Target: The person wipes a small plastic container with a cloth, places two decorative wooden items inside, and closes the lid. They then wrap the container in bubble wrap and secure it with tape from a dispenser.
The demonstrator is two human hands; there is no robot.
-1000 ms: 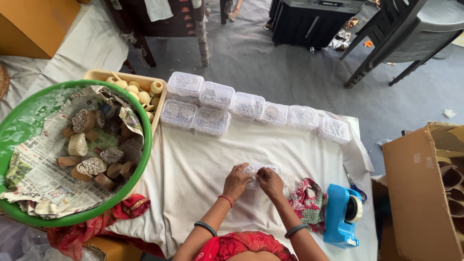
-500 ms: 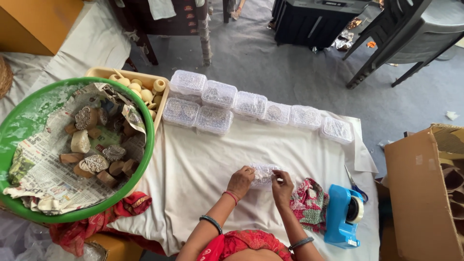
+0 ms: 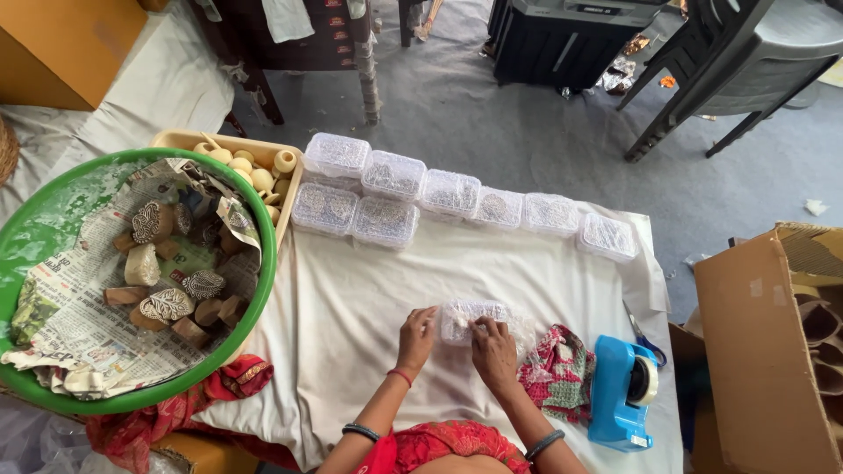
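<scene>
— What are you holding there?

— A small clear plastic box [image 3: 472, 318], wrapped loosely in thin clear film. It is resting on the white cloth over the table [image 3: 351, 298], right under my fingers, and I am steadying it rather than lifting it.

— How are your fingers set?

— My left hand [image 3: 416, 338] is curling against the box's left end, fingertips pressed on its edge. My right hand [image 3: 494, 353] is coming over the near side, thumb and forefinger pinching something at the top; whether it is the film or the lid rim I cannot tell.

— How is it going to handle?

— Light, I am guessing, and stiff enough in the walls, but thin, so a hard squeeze could pop the lid or crack a corner. The film looks slippery, so I would take hold at the two short ends, where the walls are firmest.

— Which way is it lying?

— Flat, lid up, long axis running across from my left fingers toward my right, roughly parallel with the row of similar boxes [image 3: 450, 195] well beyond my fingertips.

— Anything close by?

— A patterned red cloth [image 3: 558, 373] just right of my right hand, and a blue tape dispenser [image 3: 622, 391] further right.
</scene>
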